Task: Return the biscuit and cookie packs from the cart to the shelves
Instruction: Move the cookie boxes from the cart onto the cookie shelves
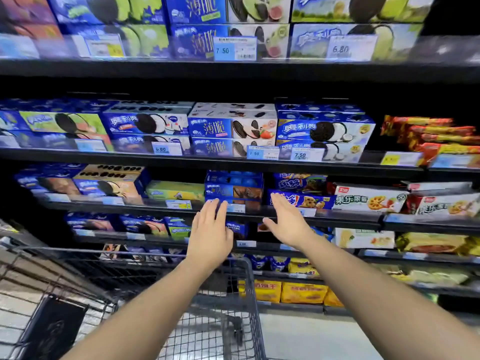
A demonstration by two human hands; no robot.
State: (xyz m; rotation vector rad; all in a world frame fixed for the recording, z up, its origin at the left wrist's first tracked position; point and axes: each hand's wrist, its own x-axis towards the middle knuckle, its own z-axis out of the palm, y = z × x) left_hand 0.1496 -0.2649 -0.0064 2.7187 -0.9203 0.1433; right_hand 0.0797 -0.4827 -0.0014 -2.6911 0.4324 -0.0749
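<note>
Head view, biscuit aisle, one entry per item. Left hand [210, 236]: raised to the third shelf [155, 207], palm turned away, fingers [211, 209] straight and close together, holding nothing; the tips lie over the lower front edge of the blue box stack [233, 188], though contact cannot be confirmed. Right hand [287, 226]: same height, just right of that stack, fingers [278, 201] straight and slightly spread, thumb out, holding nothing. The hands flank the stack, a placing that suits squaring it to the shelf front rather than lifting it. Blue box stack: two boxes high, upright, faces outward, behind the price rail, between the green box [176, 190] on its left and the blue cookie pack [298, 200] on its right. It sits among like brands, presumably so that stock matches the tag [235, 208] below it. White packs [368, 198]: further right on the same shelf, laid flat. Cart [250, 279]: wire basket directly under the forearms, parked close to the shelving so that reaches are short; a dark bag [52, 331] hangs at its near left. Whether packs are left in it cannot be told, as the arms cover much of the basket. Judged step: seating a pack on the shelf. Risk: a push could tip the top box backwards.
</note>
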